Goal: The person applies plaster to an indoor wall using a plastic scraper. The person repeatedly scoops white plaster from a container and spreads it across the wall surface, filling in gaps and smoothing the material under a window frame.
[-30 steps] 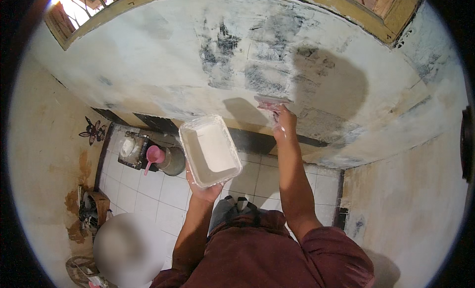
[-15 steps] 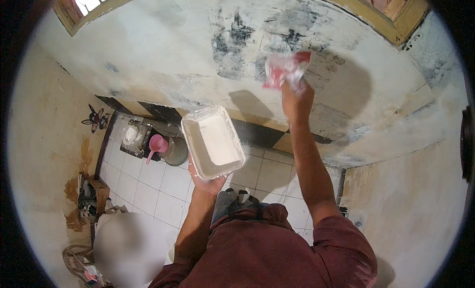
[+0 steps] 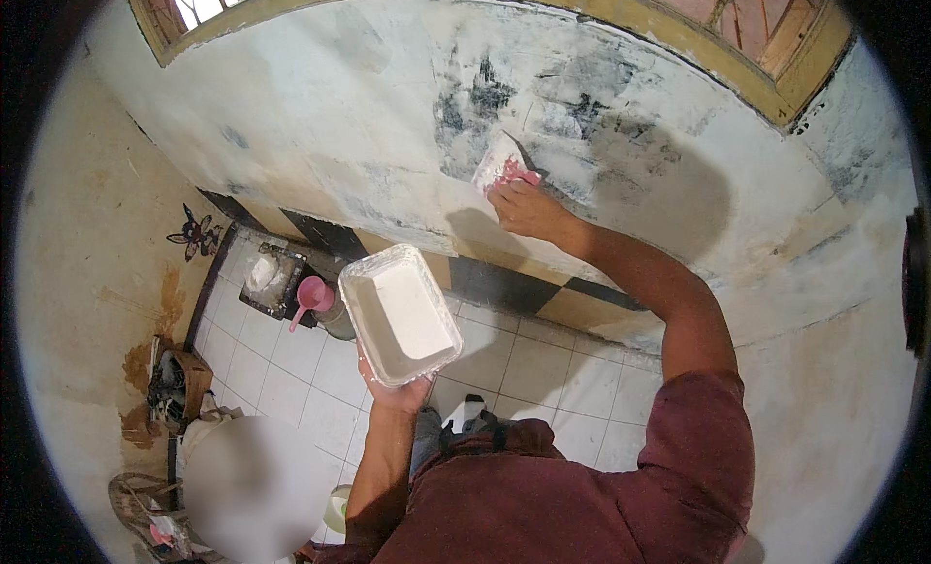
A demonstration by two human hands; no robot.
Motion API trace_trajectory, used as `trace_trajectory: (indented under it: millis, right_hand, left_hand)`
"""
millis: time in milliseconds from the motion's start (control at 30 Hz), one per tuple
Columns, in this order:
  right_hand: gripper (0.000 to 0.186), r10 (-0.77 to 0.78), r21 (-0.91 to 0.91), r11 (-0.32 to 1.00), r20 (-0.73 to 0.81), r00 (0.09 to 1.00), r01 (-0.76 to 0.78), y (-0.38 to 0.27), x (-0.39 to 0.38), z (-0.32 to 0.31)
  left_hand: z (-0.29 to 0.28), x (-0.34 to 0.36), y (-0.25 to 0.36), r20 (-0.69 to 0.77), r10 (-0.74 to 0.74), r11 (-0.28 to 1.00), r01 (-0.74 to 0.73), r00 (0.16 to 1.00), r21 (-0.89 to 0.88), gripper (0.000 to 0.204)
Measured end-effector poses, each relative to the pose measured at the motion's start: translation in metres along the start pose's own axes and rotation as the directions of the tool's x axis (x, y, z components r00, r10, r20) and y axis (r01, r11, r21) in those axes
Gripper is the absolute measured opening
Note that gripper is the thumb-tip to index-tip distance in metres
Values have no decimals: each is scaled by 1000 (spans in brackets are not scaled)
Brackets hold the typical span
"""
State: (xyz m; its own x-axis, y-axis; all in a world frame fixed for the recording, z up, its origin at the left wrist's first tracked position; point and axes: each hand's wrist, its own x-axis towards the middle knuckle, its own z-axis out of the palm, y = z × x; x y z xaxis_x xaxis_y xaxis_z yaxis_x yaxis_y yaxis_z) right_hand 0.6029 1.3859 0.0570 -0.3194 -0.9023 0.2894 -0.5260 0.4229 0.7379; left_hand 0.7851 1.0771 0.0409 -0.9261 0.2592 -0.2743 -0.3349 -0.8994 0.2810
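Note:
From below, my left hand (image 3: pixel 396 391) supports a pale rectangular tub (image 3: pixel 367 317) with white paste in it and smeared along its rim. My right hand (image 3: pixel 527 212) grips a red putty spreader (image 3: pixel 506 166) coated with white paste. The spreader is at the wall (image 3: pixel 320 108), below and beside dark patches; whether its whole edge touches cannot be seen. Wet-looking pale coating covers much of that wall, with grey and black marks showing through.
A pink dipper (image 3: pixel 313 294) rests on a grey container near the wall's foot. Beside it stands a dark box-like stand (image 3: pixel 276 283) with a white lump on top. Wooden window frames (image 3: pixel 790 89) border the wall above. A wooden box (image 3: pixel 192 375) stands at left.
My right hand has swung left and down along the wall with the spreader, bending the elbow outward. The tub has shifted slightly left and down in the view.

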Motion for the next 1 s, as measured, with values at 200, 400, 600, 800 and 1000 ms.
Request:
trace_trajectory:
  millis: [200, 400, 600, 800, 1000]
  right_hand:
    - [14, 97, -47, 995, 351, 931, -86, 1, 1, 28]
    - [47, 385, 277, 697, 634, 671, -661, -10, -134, 3]
    - [37, 333, 83, 918, 367, 869, -387, -36, -182, -77]
    - [31, 21, 166, 986, 80, 997, -34, -22, -47, 2]
    - [28, -37, 138, 990, 102, 994, 23, -13, 49, 43]
  left_hand:
    - [-5, 11, 2, 38, -3, 1000, 4, 999, -26, 60]
    - [7, 14, -4, 2, -51, 998, 51, 999, 35, 56]
    - [-2, 29, -12, 78, -101, 995, 102, 992, -8, 62]
    - [16, 23, -15, 60, -160, 987, 157, 985, 38, 60]
    - [16, 22, -10, 105, -93, 993, 84, 990, 82, 58]
